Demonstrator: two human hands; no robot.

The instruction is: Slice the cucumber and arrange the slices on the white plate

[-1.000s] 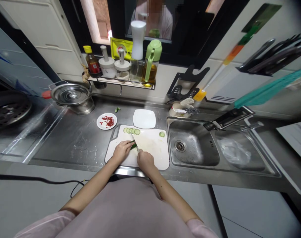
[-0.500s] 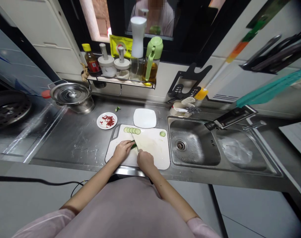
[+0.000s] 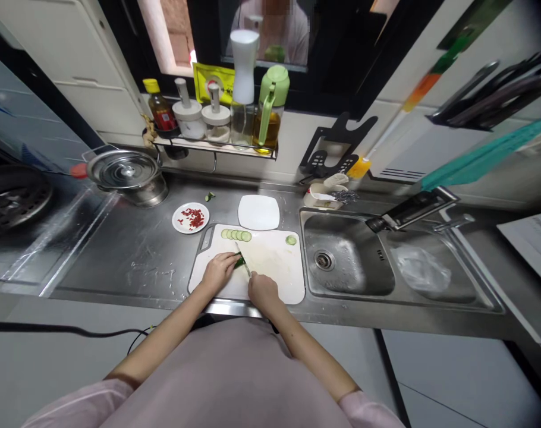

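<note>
My left hand (image 3: 220, 270) is closed on a piece of cucumber (image 3: 239, 260), dark green, pressed against the white cutting board (image 3: 274, 279). In my right hand (image 3: 263, 292) is the handle of a kitchen knife (image 3: 242, 254), its thin blade slanting up and left beside the cucumber. A row of several cucumber slices (image 3: 236, 235) overlaps along the board's upper left edge. At the upper right of the board lies another small stack of cucumber slices (image 3: 291, 240).
Behind the board sit an empty white plate (image 3: 258, 213) and a white plate with chopped red bits (image 3: 179, 220). A lidded steel pot (image 3: 141, 187) stands left, a sink (image 3: 351, 267) right. Above hangs a shelf (image 3: 194, 142) with bottles and jars.
The knife in my right hand has shifted very slightly relative to the cucumber. My left hand keeps its hold, and the whole view has moved a little.
</note>
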